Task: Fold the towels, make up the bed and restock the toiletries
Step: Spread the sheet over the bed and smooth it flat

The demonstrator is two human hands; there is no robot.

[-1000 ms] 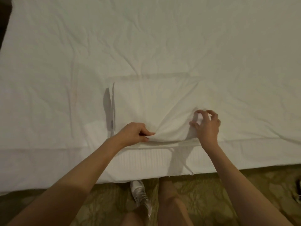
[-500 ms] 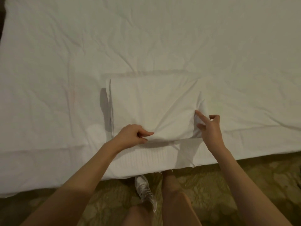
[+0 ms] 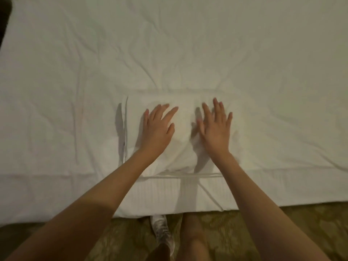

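A folded white towel [image 3: 183, 117] lies as a rectangle on the white bed sheet [image 3: 188, 44], near the bed's front edge. My left hand [image 3: 157, 127] lies flat on the towel's left half with its fingers spread and straight. Over the towel's right half my right hand [image 3: 216, 127] is spread flat too, palm down, fingers pointing away from me. Neither hand grips anything. The towel's left edge shows several stacked layers.
The wrinkled sheet covers the whole bed and hangs over the front edge [image 3: 169, 200]. Below it is patterned carpet [image 3: 263, 232], where my leg and a light shoe [image 3: 162, 232] stand close to the bed. A dark object [image 3: 4, 17] shows at the top left corner.
Both hands let go of the towel's near edge, which they were pinching, and moved forward. They now lie flat on top of the folded towel.
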